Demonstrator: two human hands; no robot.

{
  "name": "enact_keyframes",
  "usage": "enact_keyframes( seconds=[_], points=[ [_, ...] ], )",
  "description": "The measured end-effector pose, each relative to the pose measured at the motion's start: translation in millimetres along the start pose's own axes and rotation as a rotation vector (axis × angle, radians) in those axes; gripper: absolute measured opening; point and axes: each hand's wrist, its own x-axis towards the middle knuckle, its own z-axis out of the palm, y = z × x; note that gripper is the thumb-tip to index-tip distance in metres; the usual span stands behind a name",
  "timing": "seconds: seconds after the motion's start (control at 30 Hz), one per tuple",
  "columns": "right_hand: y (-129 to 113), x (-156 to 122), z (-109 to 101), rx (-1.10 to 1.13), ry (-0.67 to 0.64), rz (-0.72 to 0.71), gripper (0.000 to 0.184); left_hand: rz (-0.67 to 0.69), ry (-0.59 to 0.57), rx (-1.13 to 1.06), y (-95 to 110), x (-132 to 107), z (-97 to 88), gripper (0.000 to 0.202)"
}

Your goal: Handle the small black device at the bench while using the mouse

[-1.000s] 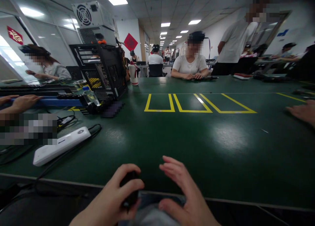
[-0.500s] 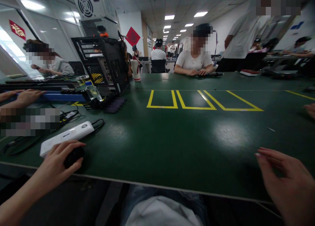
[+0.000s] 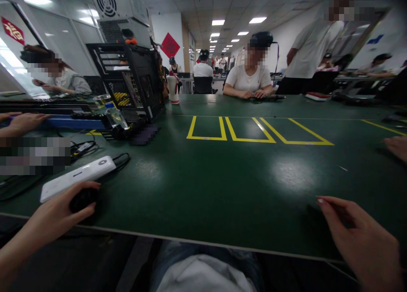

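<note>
Since nearly everything sits on it, the green desk comes first, spreading from 9 round to 3 o'clock. Yellow tape marks three outlines near the middle, probably so that things can be set in fixed spots. At 10 o'clock stands a black computer case with a silver box on top, perhaps stacked to save room. Between 8 and 9 o'clock lies a white bar, its black cable looped by the far end. A co-worker's hand shows at 3 o'clock.

Of the person's own hands, the left hand, at 8 o'clock, curves over what looks like a black mouse, fingers and thumb wrapping its sides, likely to keep it steady. That mouse rests near the desk's front edge, just beside the white bar. The right hand, at 4 o'clock, has thumb and fingertips drawn together; I cannot tell whether they pinch anything. Beyond it lies a thin pale sliver, well apart from the mouse.
</note>
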Motion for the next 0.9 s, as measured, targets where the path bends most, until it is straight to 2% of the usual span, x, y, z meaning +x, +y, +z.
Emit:
enact_keyframes(
  seconds=[0.1,0.3,0.4,0.57,0.67,0.8,0.9],
  points=[
    [-1,0,0,-0.008,-0.046,-0.005,0.03,0.074,-0.039,-0.012,10,14,4.4,0.029],
    [-4,1,-1,0.025,-0.118,-0.014,0.033,0.146,-0.109,-0.022,55,45,14.9,0.032],
    [-4,3,-1,0.022,-0.138,-0.026,0.034,0.159,-0.119,-0.037,71,65,21.3,0.035],
    [-6,13,5,0.082,-0.266,-0.129,0.033,0.26,-0.117,-0.089,92,104,39.4,0.037],
    [-25,27,7,0.154,-0.406,-0.259,0.032,0.335,-0.101,-0.122,110,132,56.0,0.037],
    [-71,54,8,0.225,-0.656,-0.457,0.028,0.416,-0.095,-0.164,144,175,80.3,0.038],
    [-106,79,25,0.322,-0.805,-0.534,0.024,0.464,-0.118,-0.188,176,207,97.7,0.041]
  ],
)
